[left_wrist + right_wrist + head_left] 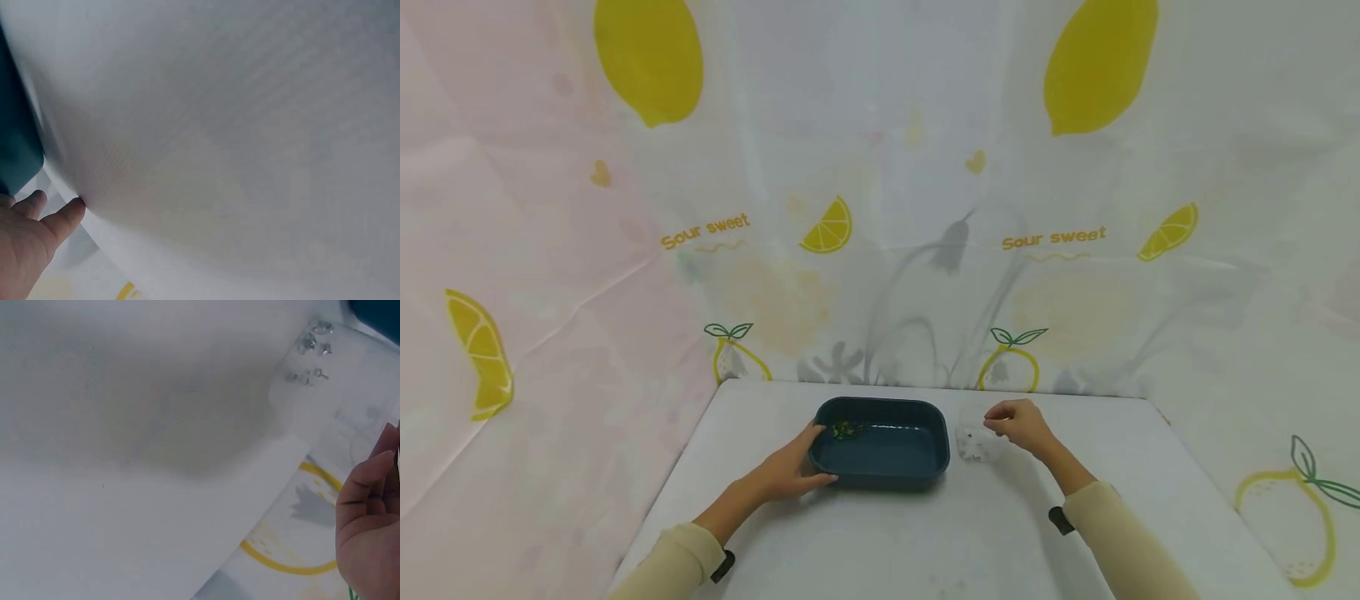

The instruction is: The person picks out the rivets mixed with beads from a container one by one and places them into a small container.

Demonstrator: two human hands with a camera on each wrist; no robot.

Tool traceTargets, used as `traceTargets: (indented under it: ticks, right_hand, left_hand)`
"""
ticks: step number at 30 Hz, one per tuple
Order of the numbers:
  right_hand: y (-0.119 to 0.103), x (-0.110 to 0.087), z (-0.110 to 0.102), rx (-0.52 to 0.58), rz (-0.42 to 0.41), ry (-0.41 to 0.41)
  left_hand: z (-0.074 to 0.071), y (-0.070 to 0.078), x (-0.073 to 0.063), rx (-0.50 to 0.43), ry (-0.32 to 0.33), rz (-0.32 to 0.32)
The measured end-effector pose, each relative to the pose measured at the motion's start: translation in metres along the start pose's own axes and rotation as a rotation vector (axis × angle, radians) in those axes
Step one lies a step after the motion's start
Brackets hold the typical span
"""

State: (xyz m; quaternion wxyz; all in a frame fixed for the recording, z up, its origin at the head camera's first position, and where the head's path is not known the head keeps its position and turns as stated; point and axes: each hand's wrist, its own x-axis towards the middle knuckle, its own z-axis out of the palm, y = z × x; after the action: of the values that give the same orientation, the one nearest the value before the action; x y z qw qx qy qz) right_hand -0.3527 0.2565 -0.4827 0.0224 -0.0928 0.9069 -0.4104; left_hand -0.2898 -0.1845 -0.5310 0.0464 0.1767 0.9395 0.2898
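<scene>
A dark teal rectangular dish (880,482) stands on the white table. My left hand (793,467) holds its left end, thumb along the front side and fingers at the left rim. Small green and yellow pieces (847,429) lie in the dish's far left corner. To the right of the dish is a clear plastic box (356,362) with several small shiny clear pieces (309,342) in it, shaped like push pins. My right hand (1021,423) hovers over the box's far right part, thumb and fingertips drawn together; I cannot tell whether something small is pinched there.
The white table (880,550) reaches back to a pale cloth (880,183) printed with lemons, which hangs behind it and at both sides. A dark band (1061,521) sits at the right wrist, another dark band (722,567) at the left.
</scene>
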Motion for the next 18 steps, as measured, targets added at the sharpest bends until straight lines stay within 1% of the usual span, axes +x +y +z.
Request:
traceTargets:
  ticks: [1,7,13,18]
  right_hand:
    - [0.0002,-0.0001,0.0000,0.002,0.011,0.002]
    - [0.0011,-0.0006,0.0013,-0.003,0.004,0.009]
    - [-0.0004,-0.0008,0.0030,0.046,0.002,0.027]
    - [0.0000,-0.0016,0.0038,0.052,0.010,0.026]
  left_hand:
    - [0.0009,0.0001,-0.0005,-0.002,0.001,0.005]
    - [0.0042,0.0000,-0.0014,0.017,0.001,0.014]
    - [0.0059,-0.0016,-0.0001,0.017,0.010,0.012]
    - [0.0061,-0.0018,-0.0007,0.006,0.012,0.005]
